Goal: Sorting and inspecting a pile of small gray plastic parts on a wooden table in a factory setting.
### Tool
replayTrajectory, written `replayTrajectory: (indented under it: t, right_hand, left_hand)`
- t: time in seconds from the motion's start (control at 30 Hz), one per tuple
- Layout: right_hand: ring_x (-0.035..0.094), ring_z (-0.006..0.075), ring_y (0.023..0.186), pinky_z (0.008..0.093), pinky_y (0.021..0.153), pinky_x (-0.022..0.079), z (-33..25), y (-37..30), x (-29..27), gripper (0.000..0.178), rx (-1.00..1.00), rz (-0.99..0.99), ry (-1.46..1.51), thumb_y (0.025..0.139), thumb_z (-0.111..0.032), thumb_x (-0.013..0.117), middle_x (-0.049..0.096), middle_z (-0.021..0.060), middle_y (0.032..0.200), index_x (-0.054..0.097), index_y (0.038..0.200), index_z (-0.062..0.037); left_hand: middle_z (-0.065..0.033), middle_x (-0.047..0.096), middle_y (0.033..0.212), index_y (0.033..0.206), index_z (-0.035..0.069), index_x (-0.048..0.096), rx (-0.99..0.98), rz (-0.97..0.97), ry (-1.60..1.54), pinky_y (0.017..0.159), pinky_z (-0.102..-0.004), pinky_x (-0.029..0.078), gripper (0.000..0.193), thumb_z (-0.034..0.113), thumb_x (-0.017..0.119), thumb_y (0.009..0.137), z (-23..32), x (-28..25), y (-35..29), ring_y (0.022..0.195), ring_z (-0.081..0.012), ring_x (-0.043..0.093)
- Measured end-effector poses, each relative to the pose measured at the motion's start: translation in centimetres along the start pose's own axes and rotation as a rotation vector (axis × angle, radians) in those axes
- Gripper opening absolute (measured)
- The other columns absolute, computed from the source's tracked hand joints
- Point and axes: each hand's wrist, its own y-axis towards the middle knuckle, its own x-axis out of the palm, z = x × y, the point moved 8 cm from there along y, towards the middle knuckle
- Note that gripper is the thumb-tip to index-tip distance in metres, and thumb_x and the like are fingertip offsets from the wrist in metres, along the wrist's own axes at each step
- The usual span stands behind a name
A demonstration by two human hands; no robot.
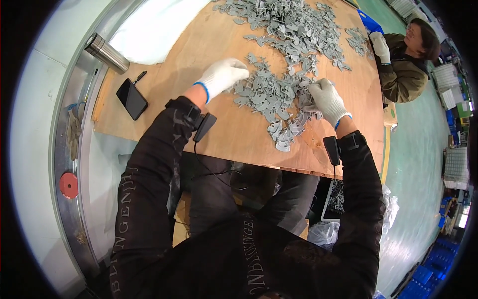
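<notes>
The smaller pile of flat grey parts (266,92) is spread on the wooden counter (169,89), between the two gloved hands. The left hand (222,78) is placed at the pile's left edge, fingers bent; whether a part is gripped cannot be told. The right hand (327,98) is curled at the right edge, its fingertips hidden, so its grip cannot be told either. Beyond them, a larger grey heap (294,30) is seen. A phone (132,99), pen (141,76) and steel flask (107,52) are set at left.
</notes>
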Motion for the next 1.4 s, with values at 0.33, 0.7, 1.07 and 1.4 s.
replayTrajectory:
  t: [0.33, 0.7, 1.07, 1.4]
  right_hand:
    - [0.065, 0.0198, 0.064, 0.0285, 0.056, 0.054, 4.2, 0.7, -1.9, 0.026, 0.087, -0.123, 0.479, 0.107, -0.024, 0.061, 0.068, 0.0096, 0.098, 0.062, 0.117, -0.0004]
    - [0.07, 0.0204, 0.067, 0.0324, 0.054, 0.052, 13.4, -3.4, -6.3, 0.027, 0.223, -0.071, 0.39, 0.105, -0.027, 0.063, 0.072, 0.0096, 0.087, 0.066, 0.108, -0.0011]
    - [0.076, 0.0355, 0.08, 0.0464, 0.084, 0.06, 8.3, -3.9, -7.5, 0.044, -0.156, 0.375, -0.206, 0.106, -0.04, 0.058, 0.075, 0.0236, 0.093, 0.068, 0.12, 0.0006]
    - [0.075, 0.0238, 0.081, 0.0395, 0.08, 0.061, -4.3, -0.2, 0.7, 0.041, -0.159, -0.048, -0.093, 0.104, -0.035, 0.062, 0.075, 0.0152, 0.093, 0.069, 0.125, 0.0002]
  left_hand:
    - [-0.0242, 0.078, 0.117, 0.113, 0.002, 0.08, 0.131, 0.007, 0.923, 0.097, -0.0508, 0.058, 0.04, 0.03, 0.062, 0.091, 3.9, 3.8, 2.0, 0.109, -0.0442, 0.074]
    - [-0.0203, 0.08, 0.112, 0.11, 0.004, 0.079, 0.092, -0.073, 0.843, 0.096, -0.0474, 0.057, 0.04, 0.036, 0.069, 0.089, 2.7, 2.5, 2.9, 0.105, -0.0374, 0.076]
    - [0.0044, 0.054, 0.076, 0.107, 0.009, 0.072, -0.037, -0.106, -0.124, 0.055, -0.0246, 0.033, 0.03, 0.037, 0.074, 0.097, 0.3, -1.3, 2.4, 0.063, -0.006, 0.044]
    - [-0.0074, 0.076, 0.097, 0.127, 0.007, 0.069, 0.106, -0.01, 0.049, 0.066, -0.0345, 0.052, 0.039, 0.034, 0.069, 0.099, 2.0, -0.9, 5.7, 0.08, -0.0155, 0.069]
